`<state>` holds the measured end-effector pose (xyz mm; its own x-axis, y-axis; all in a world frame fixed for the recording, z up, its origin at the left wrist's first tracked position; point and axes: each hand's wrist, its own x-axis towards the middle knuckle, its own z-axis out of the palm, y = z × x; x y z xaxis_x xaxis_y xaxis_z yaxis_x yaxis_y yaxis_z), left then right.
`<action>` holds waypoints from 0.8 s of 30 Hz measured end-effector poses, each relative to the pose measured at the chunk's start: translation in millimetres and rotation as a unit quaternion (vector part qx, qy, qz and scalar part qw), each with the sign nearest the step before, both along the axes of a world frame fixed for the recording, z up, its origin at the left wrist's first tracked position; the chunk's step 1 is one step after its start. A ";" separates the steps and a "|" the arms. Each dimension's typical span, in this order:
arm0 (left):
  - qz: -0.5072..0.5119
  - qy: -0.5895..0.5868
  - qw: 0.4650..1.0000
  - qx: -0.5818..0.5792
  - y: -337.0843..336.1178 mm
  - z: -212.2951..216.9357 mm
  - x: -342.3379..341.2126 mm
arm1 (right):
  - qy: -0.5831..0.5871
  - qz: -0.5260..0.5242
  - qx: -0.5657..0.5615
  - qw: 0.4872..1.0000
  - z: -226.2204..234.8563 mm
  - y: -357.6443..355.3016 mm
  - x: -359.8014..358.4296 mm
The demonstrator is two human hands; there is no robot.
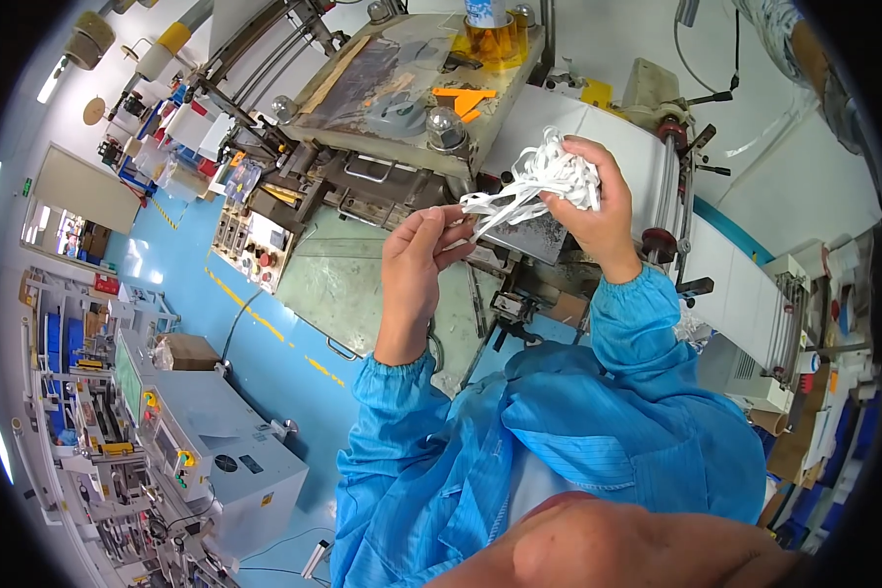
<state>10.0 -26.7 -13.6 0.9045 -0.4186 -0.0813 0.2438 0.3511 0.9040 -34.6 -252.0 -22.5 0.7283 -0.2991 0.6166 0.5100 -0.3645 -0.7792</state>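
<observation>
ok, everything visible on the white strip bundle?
The white strip bundle is a tangle of thin, flat, flexible strips; paper, plastic or fabric, can't tell. It's held in the air, its bunched mass gripped by the right hand, its strands trailing to the left hand, whose fingertips pinch them.

Bright — white glare on floor (173,279), warped edges.

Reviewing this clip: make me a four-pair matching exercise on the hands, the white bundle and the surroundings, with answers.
1. White bundle of strips
2. Left hand
3. Orange piece
4. Floor

A. Lying on the machine top
B. Blue
C. Gathered in the right hand
D. Fingers at the trailing strip ends

Pairs: 1-C, 2-D, 3-A, 4-B
</observation>
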 end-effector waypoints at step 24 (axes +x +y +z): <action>0.098 -0.188 0.976 -0.040 16.3 -15.5 -15.6 | -0.059 0.130 -0.144 0.979 28.8 8.0 -20.3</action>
<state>-5.6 -10.4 -29.1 0.9273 -0.2258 0.2986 -0.1796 0.4313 0.8841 -54.9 -244.0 6.3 0.6756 0.0862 0.7322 0.6948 -0.4067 -0.5932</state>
